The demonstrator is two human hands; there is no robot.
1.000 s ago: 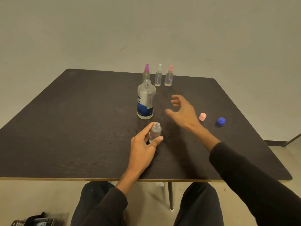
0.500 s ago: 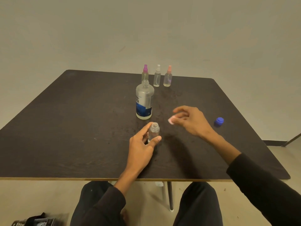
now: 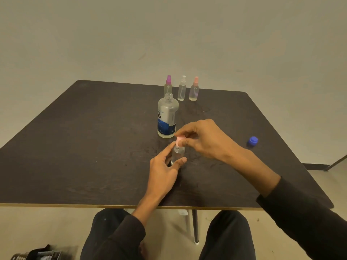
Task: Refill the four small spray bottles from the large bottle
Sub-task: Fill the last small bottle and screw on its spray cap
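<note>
A small clear bottle [image 3: 177,153] stands upright near the table's middle, and my left hand [image 3: 165,169] grips its body between thumb and fingers. My right hand [image 3: 203,137] pinches a pink cap [image 3: 179,139] right over the bottle's neck. Just behind stands the large clear bottle [image 3: 167,117] with a blue label, its mouth uncapped. Three small spray bottles stand in a row at the far edge: a purple-topped one [image 3: 168,85], a white-topped one [image 3: 182,89] and a pink-topped one [image 3: 194,90].
A blue cap [image 3: 252,141] lies on the dark table [image 3: 75,147] to the right of my hands. My knees show below the table's front edge. A dark bag [image 3: 40,253] lies on the floor at the lower left.
My right hand picked the pink cap up from the table and carried it left onto the small bottle's neck. My left hand kept its hold on the bottle.
</note>
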